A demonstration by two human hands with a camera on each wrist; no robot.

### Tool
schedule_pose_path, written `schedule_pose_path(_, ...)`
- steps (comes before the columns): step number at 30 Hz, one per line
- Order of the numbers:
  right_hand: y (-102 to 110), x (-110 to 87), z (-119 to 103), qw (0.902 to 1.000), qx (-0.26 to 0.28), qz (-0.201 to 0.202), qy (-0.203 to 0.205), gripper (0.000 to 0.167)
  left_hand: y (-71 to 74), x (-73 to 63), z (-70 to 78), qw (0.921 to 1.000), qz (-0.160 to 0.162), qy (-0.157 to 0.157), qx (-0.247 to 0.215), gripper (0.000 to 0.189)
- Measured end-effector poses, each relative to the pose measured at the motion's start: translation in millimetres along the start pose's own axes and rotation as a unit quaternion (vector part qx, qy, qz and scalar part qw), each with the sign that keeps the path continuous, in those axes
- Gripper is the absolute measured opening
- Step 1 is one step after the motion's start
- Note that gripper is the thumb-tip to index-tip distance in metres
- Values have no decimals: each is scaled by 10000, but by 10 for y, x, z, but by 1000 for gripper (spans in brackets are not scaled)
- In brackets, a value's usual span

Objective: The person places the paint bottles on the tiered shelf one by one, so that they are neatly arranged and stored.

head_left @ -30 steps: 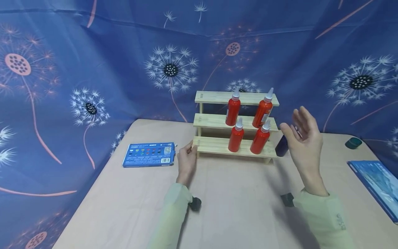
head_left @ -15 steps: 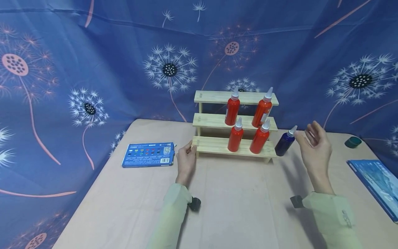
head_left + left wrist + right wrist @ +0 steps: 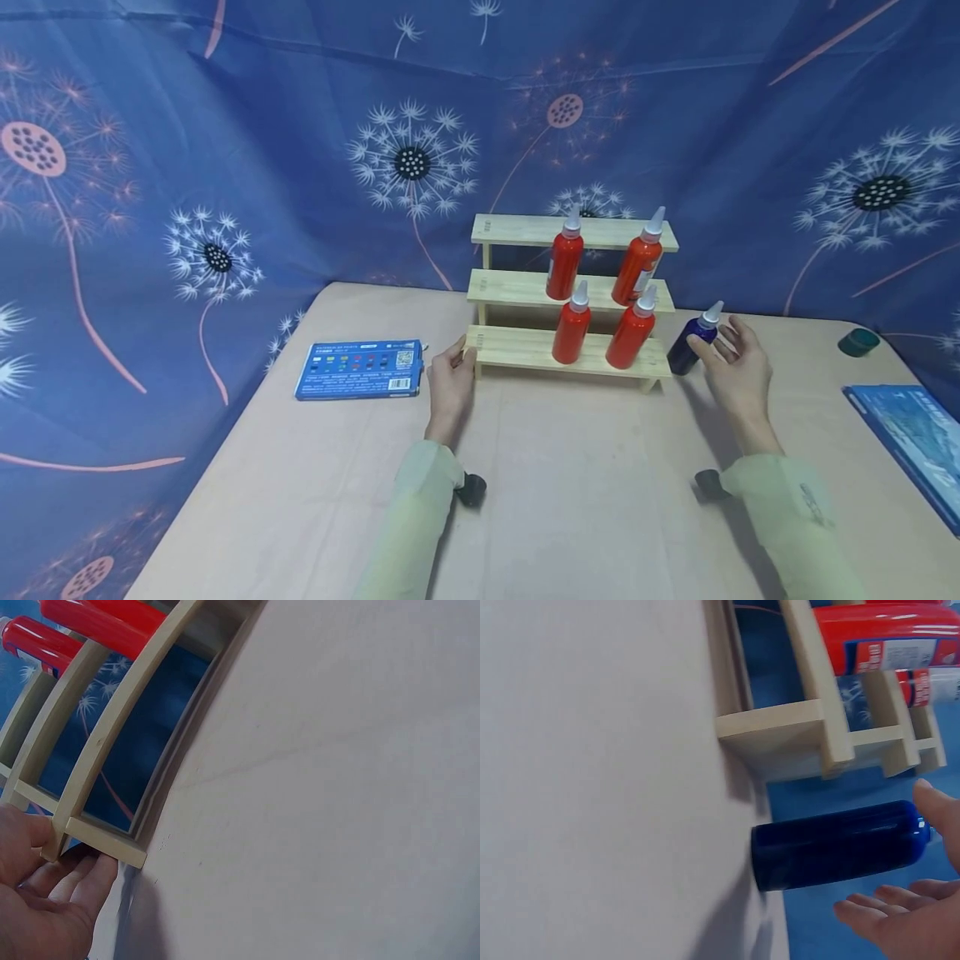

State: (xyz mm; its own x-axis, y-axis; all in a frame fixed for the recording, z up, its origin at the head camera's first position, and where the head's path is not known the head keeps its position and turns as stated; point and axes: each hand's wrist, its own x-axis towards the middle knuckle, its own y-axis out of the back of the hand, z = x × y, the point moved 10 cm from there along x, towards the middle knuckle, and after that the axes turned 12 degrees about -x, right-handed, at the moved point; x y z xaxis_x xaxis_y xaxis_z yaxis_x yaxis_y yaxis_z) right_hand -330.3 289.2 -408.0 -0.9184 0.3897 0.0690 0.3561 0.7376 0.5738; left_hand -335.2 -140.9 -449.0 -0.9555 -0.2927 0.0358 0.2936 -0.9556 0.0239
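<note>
My left hand [image 3: 450, 387] grips the left end of the bottom tier of a three-step wooden display rack [image 3: 517, 343]; in the left wrist view its fingers [image 3: 94, 889] reach under the end piece. Two red squeeze bottles with pointed caps stand on the middle tier, one of them on the right [image 3: 636, 273], and two more on the bottom tier, including this left one [image 3: 572, 335]. Just right of the rack a dark blue squeeze bottle [image 3: 682, 350] stands on the table. Around it is my right hand [image 3: 738, 379], thumb at the bottle's shoulder, fingers [image 3: 862, 915] spread apart from its side.
A blue paint box [image 3: 358, 371] lies flat left of the rack. To the right lie another blue box [image 3: 911, 450] and a small dark green jar [image 3: 858, 342]. A blue curtain [image 3: 300, 125] with dandelion prints hangs behind the pale table [image 3: 555, 475].
My right hand first drew back to the right from the dark blue bottle, uncovering it, then came back around it, lower down. The left hand stays on the rack.
</note>
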Motion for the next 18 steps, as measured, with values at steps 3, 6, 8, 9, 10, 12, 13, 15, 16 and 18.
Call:
schedule_pose_path(3, -67, 44, 36, 9998, -175, -89, -2, 79, -10, 6, 2, 10000, -2, -22, -19, 38)
schedule_pose_path(6, -136, 88, 45, 9993, -323, -158, 44, 80, 0, 9, 19, 9999, 18, -69, -85, 38)
schedule_pose_path(8, -169, 114, 51, 9991, -394, -166, 68, 78, -4, 8, 23, 9999, 6, -40, -150, 39)
schedule_pose_path(9, -186, 123, 54, 9989, -429, -176, 73, 77, -5, 9, 23, 9999, 7, -28, -165, 39)
schedule_pose_path(10, -199, 131, 62, 9988, -459, -161, 40, 75, -5, 10, 26, 9999, 11, -27, -150, 39)
schedule_pose_path(12, -219, 143, 67, 9986, -514, -146, 30, 70, -6, 11, 30, 9999, 6, -30, -138, 39)
schedule_pose_path(13, -223, 147, 72, 9984, -553, -120, 13, 67, -4, 12, 31, 9999, 12, -33, -115, 39)
schedule_pose_path(15, -228, 152, 80, 9982, -598, -66, -7, 64, -2, 12, 33, 9999, 14, -57, -92, 38)
schedule_pose_path(16, -224, 152, 82, 9980, -624, -24, -11, 62, 1, 12, 27, 10000, 15, -46, -85, 38)
schedule_pose_path(18, -221, 153, 88, 9980, -638, 21, 2, 59, 4, 12, 10, 9999, 9, -4, -122, 38)
